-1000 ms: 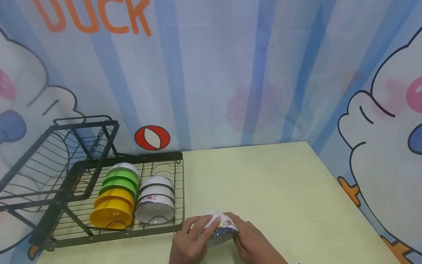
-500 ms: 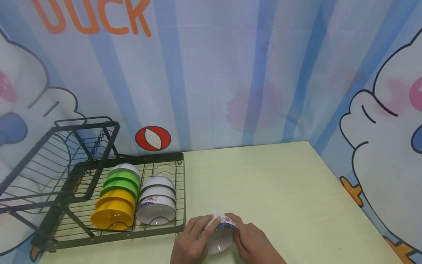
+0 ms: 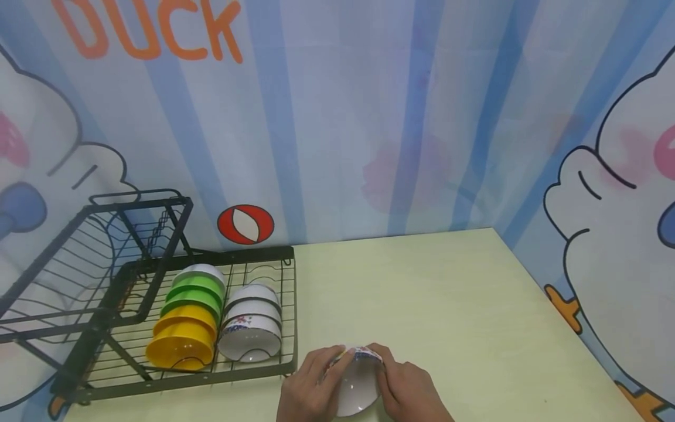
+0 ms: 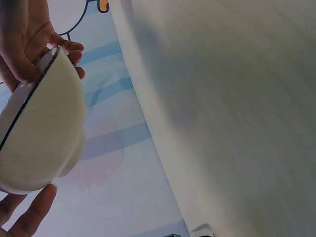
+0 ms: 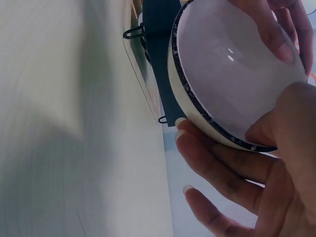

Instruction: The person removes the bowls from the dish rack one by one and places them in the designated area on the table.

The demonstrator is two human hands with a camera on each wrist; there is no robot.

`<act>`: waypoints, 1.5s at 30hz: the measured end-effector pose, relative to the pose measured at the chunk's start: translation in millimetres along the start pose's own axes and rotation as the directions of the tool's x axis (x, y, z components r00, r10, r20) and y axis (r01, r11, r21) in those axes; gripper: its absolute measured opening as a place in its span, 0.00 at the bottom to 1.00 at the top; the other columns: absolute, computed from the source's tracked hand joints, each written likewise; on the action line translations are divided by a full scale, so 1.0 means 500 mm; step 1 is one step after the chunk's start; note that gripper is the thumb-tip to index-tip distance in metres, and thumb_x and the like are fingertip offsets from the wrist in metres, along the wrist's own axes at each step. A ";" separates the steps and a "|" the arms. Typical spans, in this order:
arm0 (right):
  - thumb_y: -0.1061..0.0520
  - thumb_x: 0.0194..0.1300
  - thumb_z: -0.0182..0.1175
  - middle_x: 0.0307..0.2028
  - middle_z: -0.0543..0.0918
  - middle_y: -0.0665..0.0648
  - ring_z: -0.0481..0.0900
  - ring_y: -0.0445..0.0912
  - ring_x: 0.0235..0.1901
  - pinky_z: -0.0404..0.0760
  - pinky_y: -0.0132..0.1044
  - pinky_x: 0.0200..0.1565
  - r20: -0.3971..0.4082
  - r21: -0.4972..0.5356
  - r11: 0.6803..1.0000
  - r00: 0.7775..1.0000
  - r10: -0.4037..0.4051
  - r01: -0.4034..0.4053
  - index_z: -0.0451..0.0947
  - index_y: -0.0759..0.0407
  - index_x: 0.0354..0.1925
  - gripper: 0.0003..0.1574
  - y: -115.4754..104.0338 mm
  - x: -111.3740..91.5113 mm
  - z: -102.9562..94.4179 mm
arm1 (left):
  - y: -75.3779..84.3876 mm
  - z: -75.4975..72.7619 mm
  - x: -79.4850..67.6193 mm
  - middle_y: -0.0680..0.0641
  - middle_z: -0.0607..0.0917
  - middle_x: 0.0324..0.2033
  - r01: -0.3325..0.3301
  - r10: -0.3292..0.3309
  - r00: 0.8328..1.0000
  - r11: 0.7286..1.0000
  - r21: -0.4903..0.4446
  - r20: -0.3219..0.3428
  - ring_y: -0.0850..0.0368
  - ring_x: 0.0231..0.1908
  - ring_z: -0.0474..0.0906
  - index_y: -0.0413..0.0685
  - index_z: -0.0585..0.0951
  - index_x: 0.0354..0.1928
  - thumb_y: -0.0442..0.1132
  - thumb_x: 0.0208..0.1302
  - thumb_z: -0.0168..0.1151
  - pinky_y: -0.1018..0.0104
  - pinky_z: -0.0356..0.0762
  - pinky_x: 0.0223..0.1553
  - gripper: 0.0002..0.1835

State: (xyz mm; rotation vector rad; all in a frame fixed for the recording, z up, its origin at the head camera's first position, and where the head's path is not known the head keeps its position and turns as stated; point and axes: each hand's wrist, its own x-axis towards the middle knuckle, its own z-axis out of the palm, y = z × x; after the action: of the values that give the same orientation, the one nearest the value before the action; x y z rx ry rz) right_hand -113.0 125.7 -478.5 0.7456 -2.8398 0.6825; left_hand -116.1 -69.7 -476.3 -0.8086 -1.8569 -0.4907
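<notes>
A white bowl with a floral band and dark blue rim is held above the table near its front edge, its inside facing the person. My left hand pinches its left side. On the opposite side my right hand grips the rim. In the right wrist view, the right hand's thumb lies inside the bowl and its fingers lie along the outside. Fingertips of the left hand touch the outer wall of the bowl in the left wrist view.
Left of the hands stands a black dish rack with a raised wire shelf. White floral bowls stand on edge in its right row. Yellow bowls, green bowls and a white bowl fill the row beside it. A printed curtain hangs behind the table.
The bowl has tilted in both hands, so its white inside now shows more and its floral outside less. Both hands keep their hold and have barely moved.
</notes>
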 end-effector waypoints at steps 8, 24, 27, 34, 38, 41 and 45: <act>0.56 0.68 0.50 0.08 0.64 0.40 0.57 0.32 0.08 0.62 0.26 0.10 -0.053 -0.085 0.995 0.997 0.048 -0.052 0.66 0.56 0.55 0.18 0.010 0.000 0.009 | 0.001 -0.001 0.002 0.48 0.84 0.36 -0.004 0.004 1.000 0.999 0.042 -0.004 0.57 0.35 0.80 0.47 0.84 0.43 0.36 0.67 0.46 0.71 0.82 0.22 0.15; 0.55 0.66 0.51 0.12 0.73 0.47 0.62 0.38 0.12 0.65 0.35 0.12 -0.071 0.067 0.962 0.960 0.270 -0.265 0.69 0.55 0.55 0.19 0.021 0.009 0.014 | 0.000 0.003 0.022 0.49 0.86 0.31 -0.072 0.080 0.989 0.995 0.067 -0.124 0.57 0.29 0.79 0.48 0.86 0.36 0.34 0.63 0.49 0.70 0.77 0.16 0.14; 0.55 0.67 0.49 0.11 0.73 0.46 0.63 0.39 0.12 0.66 0.35 0.14 -0.028 0.138 0.937 0.944 0.329 -0.322 0.69 0.59 0.57 0.21 0.026 0.012 0.018 | 0.001 0.004 0.028 0.49 0.86 0.31 -0.081 0.088 0.987 0.995 0.061 -0.134 0.57 0.28 0.79 0.47 0.86 0.35 0.34 0.63 0.50 0.70 0.76 0.17 0.14; 0.57 0.68 0.47 0.14 0.79 0.46 0.70 0.39 0.15 0.72 0.37 0.19 0.046 0.304 0.857 0.904 0.424 -0.417 0.65 0.68 0.61 0.26 0.041 0.017 0.026 | 0.005 0.008 0.019 0.50 0.85 0.31 -0.060 0.063 0.995 0.997 0.043 -0.072 0.57 0.29 0.78 0.48 0.85 0.37 0.36 0.64 0.48 0.70 0.75 0.18 0.14; 0.57 0.68 0.47 0.14 0.80 0.46 0.70 0.40 0.14 0.71 0.36 0.18 0.056 0.335 0.838 0.897 0.438 -0.430 0.63 0.70 0.62 0.28 0.043 0.018 0.021 | 0.004 0.011 0.012 0.50 0.85 0.30 -0.053 0.055 0.997 0.998 0.042 -0.061 0.58 0.29 0.78 0.49 0.85 0.37 0.35 0.63 0.47 0.71 0.75 0.18 0.15; 0.58 0.67 0.47 0.14 0.79 0.47 0.68 0.41 0.12 0.68 0.34 0.15 0.060 0.351 0.826 0.891 0.450 -0.441 0.62 0.71 0.62 0.28 0.043 0.021 0.019 | 0.004 0.012 0.013 0.51 0.85 0.30 -0.060 0.063 0.995 0.997 0.040 -0.075 0.58 0.29 0.78 0.48 0.85 0.36 0.35 0.61 0.48 0.71 0.74 0.18 0.14; 0.59 0.66 0.47 0.13 0.80 0.48 0.67 0.41 0.10 0.65 0.33 0.12 0.058 0.363 0.818 0.887 0.458 -0.446 0.61 0.73 0.62 0.29 0.046 0.023 0.021 | 0.006 0.013 0.016 0.50 0.85 0.30 -0.066 0.069 0.994 0.997 0.036 -0.080 0.57 0.28 0.78 0.48 0.85 0.36 0.34 0.61 0.48 0.71 0.73 0.17 0.14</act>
State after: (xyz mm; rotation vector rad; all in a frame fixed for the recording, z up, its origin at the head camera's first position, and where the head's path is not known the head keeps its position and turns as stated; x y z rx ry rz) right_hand -134.3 134.1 -494.2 0.0666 -2.9085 1.3074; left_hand -120.3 -61.2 -471.7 -0.8146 -1.7525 -0.4420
